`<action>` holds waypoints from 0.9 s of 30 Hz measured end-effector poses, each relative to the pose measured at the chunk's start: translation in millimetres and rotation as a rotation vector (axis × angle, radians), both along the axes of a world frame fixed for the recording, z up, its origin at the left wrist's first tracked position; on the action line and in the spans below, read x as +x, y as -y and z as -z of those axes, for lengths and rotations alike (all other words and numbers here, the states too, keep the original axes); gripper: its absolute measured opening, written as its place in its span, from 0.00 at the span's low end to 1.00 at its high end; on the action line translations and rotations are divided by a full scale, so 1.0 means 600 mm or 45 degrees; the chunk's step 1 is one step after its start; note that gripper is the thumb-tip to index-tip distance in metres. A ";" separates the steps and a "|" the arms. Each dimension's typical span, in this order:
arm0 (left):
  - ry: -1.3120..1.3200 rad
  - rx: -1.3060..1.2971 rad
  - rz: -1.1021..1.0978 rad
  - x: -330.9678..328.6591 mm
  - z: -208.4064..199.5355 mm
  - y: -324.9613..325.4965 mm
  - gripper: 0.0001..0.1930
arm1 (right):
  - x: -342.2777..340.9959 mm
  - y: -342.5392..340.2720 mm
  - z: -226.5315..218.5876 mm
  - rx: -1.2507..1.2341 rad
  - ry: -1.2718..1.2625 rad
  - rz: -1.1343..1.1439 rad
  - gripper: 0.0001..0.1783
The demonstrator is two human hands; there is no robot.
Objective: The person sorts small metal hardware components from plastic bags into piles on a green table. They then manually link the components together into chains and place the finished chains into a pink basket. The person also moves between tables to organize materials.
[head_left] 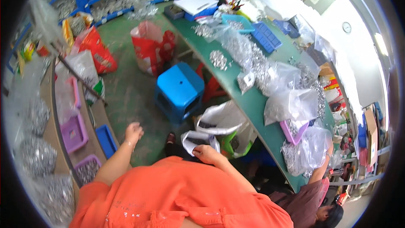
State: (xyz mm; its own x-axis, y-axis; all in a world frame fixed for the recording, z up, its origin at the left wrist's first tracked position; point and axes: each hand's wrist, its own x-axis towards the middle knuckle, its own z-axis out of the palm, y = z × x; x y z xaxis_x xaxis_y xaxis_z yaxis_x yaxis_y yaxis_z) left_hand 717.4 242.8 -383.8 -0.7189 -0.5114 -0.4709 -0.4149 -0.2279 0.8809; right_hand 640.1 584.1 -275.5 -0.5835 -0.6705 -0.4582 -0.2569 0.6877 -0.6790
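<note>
Right hand grips a white bag; left hand hangs free.

Head view: the right hand (205, 153) has its fingers closed on the crumpled edge of a thin, glossy white plastic bag (197, 139), which lies just above the knuckles, its long axis running left to right. The left hand (133, 133) is loosely curled over the green floor (126, 97), holding nothing, near a blue plastic stool (179, 88) beside the green desk (249, 97).

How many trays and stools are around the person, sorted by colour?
Purple trays: 3
Blue tray by the left hand: 1
Blue stool: 1
Total: 5
</note>
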 end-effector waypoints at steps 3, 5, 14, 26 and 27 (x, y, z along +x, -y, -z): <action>0.297 0.014 0.028 0.004 0.098 0.083 0.17 | -0.109 0.027 0.028 -0.035 -0.131 0.036 0.15; 0.656 0.081 0.189 0.061 0.192 0.181 0.11 | -0.195 0.058 0.013 0.020 -0.137 0.105 0.15; 1.165 0.054 0.314 0.007 0.123 0.312 0.07 | -0.456 0.119 -0.019 0.038 -0.318 0.460 0.11; -0.145 -0.678 1.060 -0.743 -0.004 0.333 0.07 | -0.442 0.150 0.069 0.041 -0.418 1.664 0.33; -0.225 -0.503 1.148 -0.799 -0.028 0.291 0.08 | -0.453 0.152 0.084 0.050 -0.506 1.709 0.36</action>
